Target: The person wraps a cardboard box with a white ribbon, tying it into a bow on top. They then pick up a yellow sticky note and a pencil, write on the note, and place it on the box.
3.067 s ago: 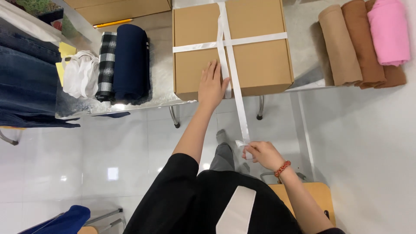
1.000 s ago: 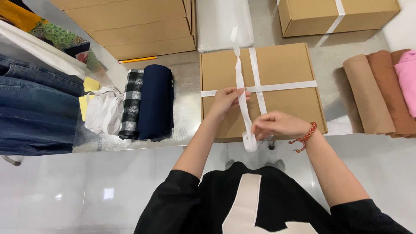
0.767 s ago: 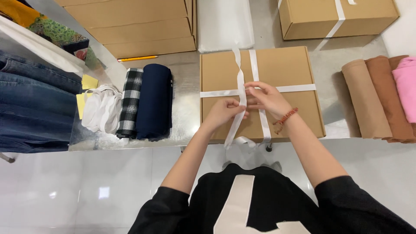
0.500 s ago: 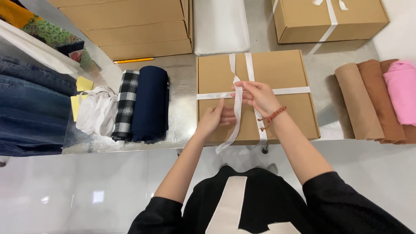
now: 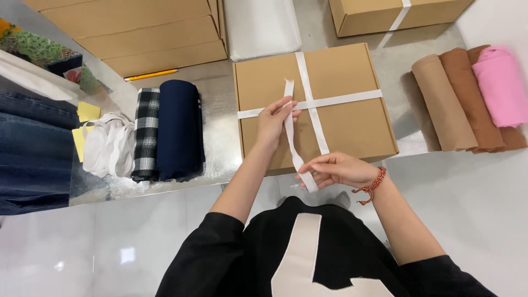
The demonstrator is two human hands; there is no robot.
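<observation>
ribbon (image 5: 293, 140): white flat band, already crossed over the box (image 5: 313, 104); the loose tail runs from the box top down past the front edge, in mid-air between the two hands
left side stuff: folded jeans (image 5: 30, 148), a heap of white ribbon (image 5: 107, 146), one checked roll (image 5: 146, 135), one navy roll (image 5: 180, 129), a yellow pencil (image 5: 150, 75) further back
left hand (image 5: 275, 121): on the box lid at the crossing, fingers pinched together on the upper bit of the loose tail
right hand (image 5: 338, 169): off the front edge of the box, fingers closed on the tail's lower end, red bead bracelet (image 5: 369, 186) on the wrist
handling, my guess: ribbon's light, floppy and a bit slick, so it'll slide unless kept taut; best held close to the crossing plus near the free end. Box looks stiff and light
right side: three rolls, tan (image 5: 443, 104), brown (image 5: 472, 99), pink (image 5: 501, 85)
counts: two tied boxes in view (second one (image 5: 396, 14) at the top edge), flat cartons (image 5: 126, 30) stacked top left, five fabric rolls total
</observation>
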